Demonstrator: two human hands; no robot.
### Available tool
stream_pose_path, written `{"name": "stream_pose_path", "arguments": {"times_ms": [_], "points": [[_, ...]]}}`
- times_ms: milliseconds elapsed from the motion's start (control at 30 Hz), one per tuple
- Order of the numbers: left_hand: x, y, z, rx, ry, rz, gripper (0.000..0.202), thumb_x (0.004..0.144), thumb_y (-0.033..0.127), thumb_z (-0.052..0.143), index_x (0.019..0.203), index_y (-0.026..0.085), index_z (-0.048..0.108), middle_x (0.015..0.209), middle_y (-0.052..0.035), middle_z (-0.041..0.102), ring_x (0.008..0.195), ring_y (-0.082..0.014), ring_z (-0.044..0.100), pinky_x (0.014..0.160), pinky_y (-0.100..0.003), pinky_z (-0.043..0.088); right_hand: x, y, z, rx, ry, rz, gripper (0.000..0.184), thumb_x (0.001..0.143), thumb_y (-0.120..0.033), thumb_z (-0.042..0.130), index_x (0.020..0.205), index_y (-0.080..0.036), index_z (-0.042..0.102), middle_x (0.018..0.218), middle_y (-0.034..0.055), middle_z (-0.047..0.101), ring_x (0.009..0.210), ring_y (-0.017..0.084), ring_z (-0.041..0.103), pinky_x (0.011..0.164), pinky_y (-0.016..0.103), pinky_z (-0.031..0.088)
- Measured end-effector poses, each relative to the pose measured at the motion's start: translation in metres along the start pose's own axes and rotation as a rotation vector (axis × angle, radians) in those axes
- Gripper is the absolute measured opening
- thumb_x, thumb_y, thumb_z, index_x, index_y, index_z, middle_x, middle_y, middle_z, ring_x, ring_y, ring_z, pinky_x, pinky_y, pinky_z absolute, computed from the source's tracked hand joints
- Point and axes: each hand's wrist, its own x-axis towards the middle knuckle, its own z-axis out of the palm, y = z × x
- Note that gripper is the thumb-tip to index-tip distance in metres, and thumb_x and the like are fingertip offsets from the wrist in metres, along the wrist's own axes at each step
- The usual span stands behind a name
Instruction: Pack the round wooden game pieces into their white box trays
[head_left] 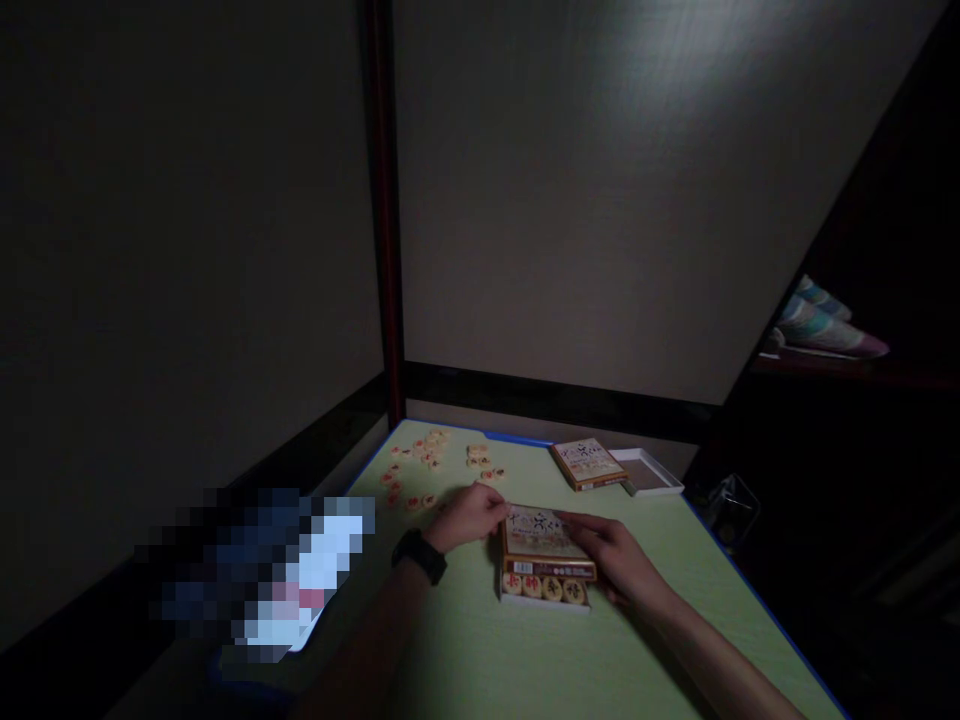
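A printed box lid (541, 533) with dark brush lettering lies over a white box tray (551, 603). Along the tray's near side, a row of round xiangqi pieces (553, 587) with red and black characters shows below the lid. My left hand (472, 512), a dark watch on its wrist, pinches the lid's far left corner. On the opposite side, my right hand (616, 556) grips the lid's right edge, its thumb side on top and its other fingers partly hidden. Whether the lid is fully seated at the far side is hidden.
Loose xiangqi pieces (427, 460) are scattered over the far left of the green table (675, 620). A second printed box (589, 463) rests at the back, beside a shallow white tray (651, 472). Walls close in behind and at left. A blurred bright patch (315, 570) covers the left edge.
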Motion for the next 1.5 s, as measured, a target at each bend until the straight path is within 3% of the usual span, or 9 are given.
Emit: {"name": "stream_pose_path", "arguments": {"times_ms": [333, 467, 633, 900, 1000, 1100, 1167, 1267, 1500], "points": [[-0.006, -0.005, -0.001, 0.036, 0.049, 0.023, 0.025, 0.076, 0.035, 0.063, 0.091, 0.015, 0.067, 0.063, 0.0007, 0.066, 0.055, -0.0116, 0.056, 0.052, -0.02, 0.04, -0.014, 0.028, 0.002, -0.242, -0.096, -0.116, 0.077, 0.083, -0.066, 0.045, 0.138, -0.012, 0.053, 0.073, 0.0026, 0.07, 0.037, 0.01, 0.047, 0.034, 0.022, 0.033], [-0.009, 0.0, -0.004, 0.1, 0.024, 0.02, 0.027, 0.075, 0.033, 0.065, 0.095, 0.015, 0.069, 0.066, 0.0002, 0.068, 0.056, -0.0124, 0.058, 0.053, -0.021, 0.039, -0.024, 0.02, 0.003, -0.429, -0.068, -0.277, 0.066, 0.088, -0.059, 0.046, 0.134, -0.014, 0.059, 0.091, 0.0082, 0.075, 0.07, 0.022, 0.067, 0.061, 0.029, 0.051], [-0.012, 0.007, -0.007, 0.228, 0.007, 0.006, 0.027, 0.077, 0.032, 0.063, 0.097, 0.017, 0.074, 0.067, -0.0018, 0.071, 0.063, -0.0148, 0.064, 0.056, -0.022, 0.04, -0.032, 0.016, 0.002, -0.724, -0.046, -0.366, 0.055, 0.094, -0.052, 0.041, 0.135, -0.021, 0.058, 0.111, 0.0127, 0.073, 0.089, 0.028, 0.071, 0.079, 0.035, 0.052], [-0.014, 0.009, -0.007, 0.293, -0.014, 0.03, 0.026, 0.082, 0.035, 0.059, 0.096, 0.018, 0.074, 0.071, -0.0025, 0.074, 0.065, -0.0155, 0.066, 0.059, -0.022, 0.042, -0.033, 0.013, -0.004, -0.981, -0.04, -0.443, 0.05, 0.1, -0.048, 0.03, 0.136, -0.025, 0.057, 0.102, 0.0119, 0.071, 0.087, 0.025, 0.07, 0.076, 0.035, 0.052], [-0.016, 0.011, -0.006, 0.346, -0.005, 0.035, 0.025, 0.084, 0.033, 0.058, 0.098, 0.019, 0.073, 0.075, -0.0029, 0.075, 0.069, -0.0162, 0.067, 0.064, -0.023, 0.045, -0.029, 0.008, -0.007, -0.961, 0.022, -0.472, 0.052, 0.1, -0.05, 0.029, 0.132, -0.025, 0.06, 0.1, 0.0125, 0.068, 0.091, 0.025, 0.067, 0.081, 0.037, 0.053], [-0.018, 0.015, -0.005, 0.445, 0.049, 0.069, 0.025, 0.084, 0.031, 0.059, 0.1, 0.019, 0.073, 0.091, -0.0059, 0.076, 0.087, -0.0198, 0.069, 0.077, -0.026, 0.048, -0.024, 0.004, -0.008, -0.933, 0.066, -0.578, 0.056, 0.096, -0.055, 0.037, 0.14, -0.024, 0.053, 0.131, 0.0171, 0.057, 0.121, 0.031, 0.053, 0.1, 0.047, 0.045], [-0.02, 0.017, -0.005, 0.495, 0.083, 0.083, 0.029, 0.083, 0.031, 0.061, 0.107, 0.02, 0.072, 0.104, -0.0078, 0.074, 0.1, -0.0222, 0.066, 0.086, -0.028, 0.048, -0.021, 0.006, -0.005, -0.927, -0.026, -0.639, 0.068, 0.09, -0.063, 0.046, 0.147, -0.027, 0.042, 0.154, 0.0157, 0.035, 0.14, 0.037, 0.031, 0.111, 0.054, 0.033], [-0.022, 0.02, -0.005, 0.51, 0.093, 0.075, 0.037, 0.083, 0.031, 0.061, 0.118, 0.019, 0.068, 0.111, -0.0084, 0.073, 0.104, -0.0227, 0.065, 0.092, -0.029, 0.047, -0.018, 0.012, 0.001, -0.949, -0.209, -0.627, 0.083, 0.082, -0.071, 0.052, 0.151, -0.03, 0.032, 0.162, 0.012, 0.011, 0.147, 0.04, 0.009, 0.115, 0.06, 0.02], [-0.021, 0.023, -0.004, 0.464, 0.129, 0.125, 0.027, 0.085, 0.031, 0.059, 0.107, 0.021, 0.07, 0.09, -0.0042, 0.074, 0.09, -0.0199, 0.067, 0.082, -0.026, 0.049, -0.006, 0.013, -0.002, -0.964, -0.273, -0.585, 0.076, 0.088, -0.065, 0.049, 0.151, -0.029, 0.029, 0.161, 0.0144, 0.011, 0.147, 0.037, 0.008, 0.116, 0.06, 0.016]]}}
